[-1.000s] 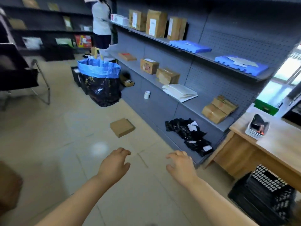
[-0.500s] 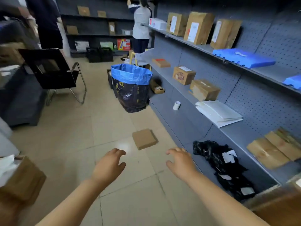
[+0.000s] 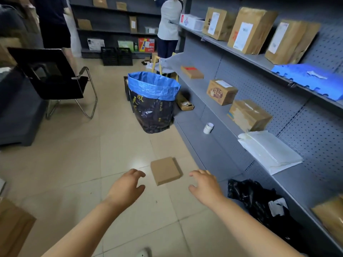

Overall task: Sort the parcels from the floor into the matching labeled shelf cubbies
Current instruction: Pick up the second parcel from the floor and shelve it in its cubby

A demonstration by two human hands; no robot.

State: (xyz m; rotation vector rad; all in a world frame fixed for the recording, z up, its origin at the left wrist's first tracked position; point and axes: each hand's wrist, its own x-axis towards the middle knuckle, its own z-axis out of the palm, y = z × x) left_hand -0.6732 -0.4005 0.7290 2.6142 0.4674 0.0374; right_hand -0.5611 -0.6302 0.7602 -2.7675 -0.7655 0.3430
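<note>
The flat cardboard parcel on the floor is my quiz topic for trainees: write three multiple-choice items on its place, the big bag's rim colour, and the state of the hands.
1. Where does the flat cardboard parcel lie?
A. on the floor tiles
B. on the chair
C. in the bag

2. What colour is the rim of the big bag?
A. red
B. blue
C. green

3. The left hand and right hand are:
A. gripping the parcel
B. carrying a bag
C. open and empty

Answers: 1 A, it rests on bare tiles; 2 B, its liner is blue; 3 C, fingers spread, touching nothing.
</note>
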